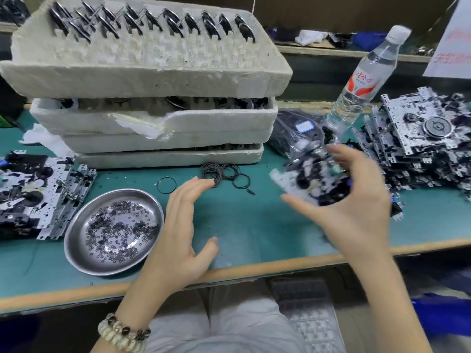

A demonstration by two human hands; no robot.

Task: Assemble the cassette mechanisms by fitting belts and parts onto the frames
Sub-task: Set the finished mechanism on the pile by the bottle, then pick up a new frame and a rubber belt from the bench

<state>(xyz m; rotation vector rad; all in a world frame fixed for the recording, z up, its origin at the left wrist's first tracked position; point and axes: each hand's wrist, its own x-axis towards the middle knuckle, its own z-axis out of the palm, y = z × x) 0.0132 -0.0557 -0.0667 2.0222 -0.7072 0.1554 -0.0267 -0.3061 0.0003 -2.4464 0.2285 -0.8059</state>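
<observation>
Your right hand (pixel 356 207) grips frame (pixel 312 180): likely stiff, snaggy; hold edges. Left hand (pixel 182 225) fingers (pixel 201 184) spread, empty; belts (pixel 213 174) limp: pinch one.

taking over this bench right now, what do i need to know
Hands: left hand open, fingertips at the loose rubber belts; right hand holds one cassette mechanism above the table, blurred.
Parts: washers in the steel dish, flywheels in the top foam tray.
Mechanisms: left stack and right pile; cannot tell which are finished.
Left: probably belt the held mechanism, then continue through the rest.
</observation>
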